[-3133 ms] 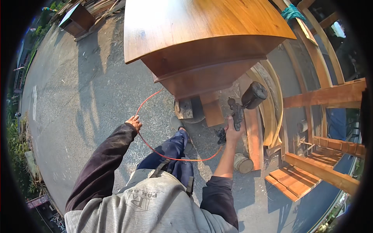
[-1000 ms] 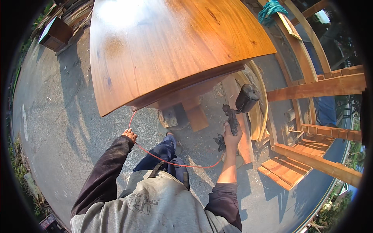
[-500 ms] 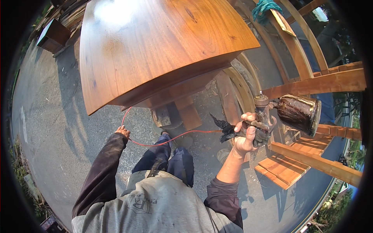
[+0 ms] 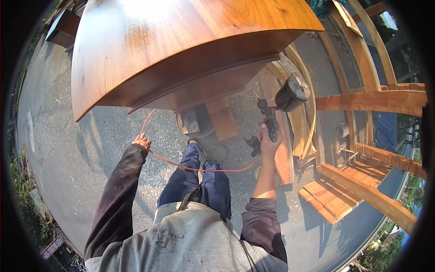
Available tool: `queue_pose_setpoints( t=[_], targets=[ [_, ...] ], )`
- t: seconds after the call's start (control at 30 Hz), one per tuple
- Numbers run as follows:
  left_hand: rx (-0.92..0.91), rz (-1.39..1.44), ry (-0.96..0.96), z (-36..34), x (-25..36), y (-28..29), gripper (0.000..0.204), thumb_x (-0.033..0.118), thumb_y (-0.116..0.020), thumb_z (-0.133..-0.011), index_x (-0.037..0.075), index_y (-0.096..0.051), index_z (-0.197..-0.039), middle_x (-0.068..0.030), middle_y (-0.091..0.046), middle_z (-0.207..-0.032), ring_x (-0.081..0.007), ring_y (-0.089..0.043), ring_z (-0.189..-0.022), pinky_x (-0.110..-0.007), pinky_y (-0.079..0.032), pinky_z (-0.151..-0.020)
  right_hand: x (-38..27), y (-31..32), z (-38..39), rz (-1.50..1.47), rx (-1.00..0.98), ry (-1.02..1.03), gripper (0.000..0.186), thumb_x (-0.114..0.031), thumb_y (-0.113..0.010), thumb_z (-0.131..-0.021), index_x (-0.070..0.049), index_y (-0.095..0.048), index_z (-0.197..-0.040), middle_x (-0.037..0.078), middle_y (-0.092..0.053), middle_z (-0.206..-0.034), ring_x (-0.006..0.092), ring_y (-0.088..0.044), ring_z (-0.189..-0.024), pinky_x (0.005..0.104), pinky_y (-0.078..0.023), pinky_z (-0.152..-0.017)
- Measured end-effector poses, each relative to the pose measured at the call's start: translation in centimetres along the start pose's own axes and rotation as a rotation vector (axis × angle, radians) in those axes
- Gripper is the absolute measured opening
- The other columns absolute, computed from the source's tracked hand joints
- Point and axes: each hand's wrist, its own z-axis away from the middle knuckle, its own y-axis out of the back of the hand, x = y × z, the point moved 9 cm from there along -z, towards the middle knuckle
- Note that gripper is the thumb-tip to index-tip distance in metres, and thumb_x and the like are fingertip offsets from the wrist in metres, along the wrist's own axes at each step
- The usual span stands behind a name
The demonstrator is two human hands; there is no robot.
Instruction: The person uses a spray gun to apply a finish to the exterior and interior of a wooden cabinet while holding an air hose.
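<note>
Nearest to us, our right grip (image 4: 270,143) is wrapping firmly around the dark spray gun (image 4: 272,122), which is standing out over the pavement (image 4: 108,149), to the right of the furniture and apart from it. We cannot tell whether a finger is resting on the trigger. The lid of its cup (image 4: 292,93) is facing up toward us; to handle it well, we should be keeping that cup level and our wrist steady. Our left grip (image 4: 142,142) is narrowing around the red hose (image 4: 190,168), which is sagging across our legs between both sides. We should be leaving it enough slack that it is not tugging at the gun, while guiding it clear of our feet.

Just ahead, the wooden piece of furniture (image 4: 204,27) is overhanging the hose's far stretch, which is passing out of sight beneath it. Its top is shining, so we should be holding hose and sleeves off that face.

Farther right, curved wooden strips (image 4: 299,131) and a timber frame (image 4: 371,100) are crowding that side; we should be minding our elbow and the cup there.
</note>
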Motion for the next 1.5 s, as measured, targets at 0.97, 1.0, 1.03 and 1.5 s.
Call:
queue_pose_setpoints(
  t=[0.97, 1.0, 1.03, 1.5],
  targets=[
    [0.025, -0.048, -0.022, 0.2, 7.1, 1.5, 0.035, 0.034, -0.043, -0.101, 0.021, -0.065, -0.125, -0.0061, -0.064, -0.134, -0.0313, -0.033, -0.147, -0.052, -0.027, -0.116, -20.5, 5.8, -7.4, -0.081, -0.181, 0.25, 0.022, -0.013, -0.066, -0.09, 0.005, -0.065, -0.102, 0.016, -0.069, -0.09, 0.0159, -0.06, -0.062, 0.0249, -0.045, -0.051],
    [0.03, -0.044, -0.014, 0.5, 7.2, 1.8, 0.035, 0.034, -0.043, -0.101, 0.021, -0.065, -0.125, -0.0061, -0.064, -0.134, -0.0313, -0.033, -0.147, -0.052, -0.027, -0.116, -21.7, 5.6, -7.2, -0.158, -0.171, 0.3, 0.024, -0.014, -0.065, -0.09, 0.005, -0.063, -0.105, 0.017, -0.068, -0.092, 0.0188, -0.062, -0.067, 0.0265, -0.047, -0.05],
    [0.034, -0.038, -0.007, 0.8, 7.4, 2.1, 0.036, 0.034, -0.041, -0.102, 0.022, -0.065, -0.126, -0.0063, -0.064, -0.133, -0.0314, -0.033, -0.147, -0.051, -0.027, -0.117, -22.7, 5.6, -7.0, -0.215, -0.166, 0.347, 0.026, -0.012, -0.064, -0.091, 0.005, -0.062, -0.11, 0.017, -0.068, -0.092, 0.0181, -0.062, -0.068, 0.026, -0.047, -0.051],
    [0.042, -0.102, 0.073, 5.0, 5.0, 3.2, 0.05, 0.038, -0.024, -0.106, 0.019, -0.059, -0.137, -0.0141, -0.058, -0.14, -0.0361, -0.028, -0.148, -0.049, -0.014, -0.123, -24.5, 6.0, -2.7, -0.369, 0.164, 0.423, 0.029, -0.013, -0.059, -0.095, 0.004, -0.055, -0.119, 0.017, -0.065, -0.106, 0.0161, -0.061, -0.075, 0.0228, -0.046, -0.046]
  ],
)
